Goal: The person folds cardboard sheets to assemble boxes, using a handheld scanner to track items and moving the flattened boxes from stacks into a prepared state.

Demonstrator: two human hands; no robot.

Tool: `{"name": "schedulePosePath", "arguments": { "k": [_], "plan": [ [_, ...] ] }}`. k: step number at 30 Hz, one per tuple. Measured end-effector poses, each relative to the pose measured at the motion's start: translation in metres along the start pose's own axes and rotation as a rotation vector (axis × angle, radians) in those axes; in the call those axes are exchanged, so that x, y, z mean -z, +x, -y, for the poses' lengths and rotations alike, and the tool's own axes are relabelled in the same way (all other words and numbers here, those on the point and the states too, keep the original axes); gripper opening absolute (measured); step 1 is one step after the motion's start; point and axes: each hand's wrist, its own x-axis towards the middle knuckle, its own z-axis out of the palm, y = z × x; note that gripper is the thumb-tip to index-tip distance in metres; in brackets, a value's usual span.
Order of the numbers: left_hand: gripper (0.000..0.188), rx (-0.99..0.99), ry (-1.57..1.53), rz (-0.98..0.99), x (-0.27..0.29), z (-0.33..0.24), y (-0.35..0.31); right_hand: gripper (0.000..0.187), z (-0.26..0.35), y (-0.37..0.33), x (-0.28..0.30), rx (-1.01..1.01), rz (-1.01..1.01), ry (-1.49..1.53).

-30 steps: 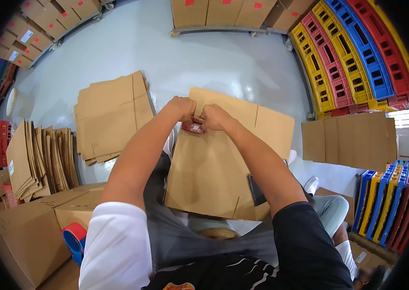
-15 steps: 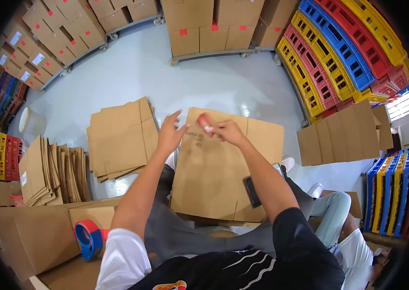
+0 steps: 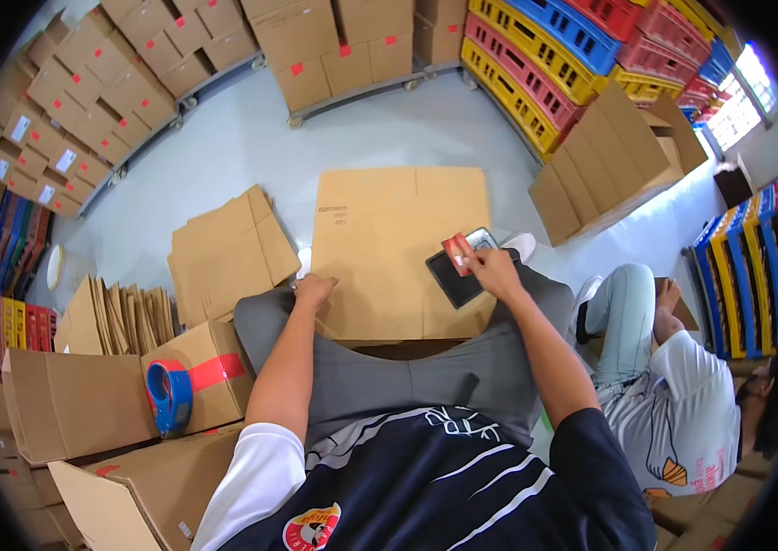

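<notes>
A flat cardboard sheet (image 3: 380, 266) lies across my lap, with a small block of dark print near its upper left. My left hand (image 3: 315, 289) grips the sheet's left edge, its fingers partly hidden. In my right hand (image 3: 494, 272) is a red stamp (image 3: 458, 254), pinched between the fingers. It is over the black ink pad (image 3: 455, 279), which rests on the right part of the sheet with its lid open. Whether the stamp touches the pad, I cannot tell.
Flattened cartons (image 3: 224, 248) lie on the floor to the left. A blue tape dispenser (image 3: 169, 397) sits on a carton beside me. Another person (image 3: 674, 404) sits at my right. Stacked boxes (image 3: 306, 46) and plastic crates (image 3: 536, 69) line the far side.
My right hand has carried the stamp from above the print to the ink pad. My left hand has come down from the air to the sheet's left edge. The view has shifted.
</notes>
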Motion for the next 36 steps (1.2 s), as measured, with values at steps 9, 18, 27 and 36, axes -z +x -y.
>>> {"name": "schedulePosePath", "arguments": {
  "k": [9,18,27,36],
  "plan": [
    [0.048,-0.089,-0.629,0.138,0.012,0.021,-0.008,0.038,0.001,-0.013,-0.047,0.074,0.181,-0.338],
    [0.045,0.053,-0.855,0.155,0.031,0.021,-0.029,0.027,0.031,0.012,-0.039,0.198,-0.157,-0.257],
    [0.047,0.076,-0.908,0.185,0.021,0.005,-0.023,0.029,-0.001,-0.001,-0.046,0.087,0.011,-0.363],
    [0.046,0.034,-0.933,0.072,0.008,0.023,0.008,0.028,-0.006,-0.006,-0.049,0.097,0.177,-0.444]
  ]
}}
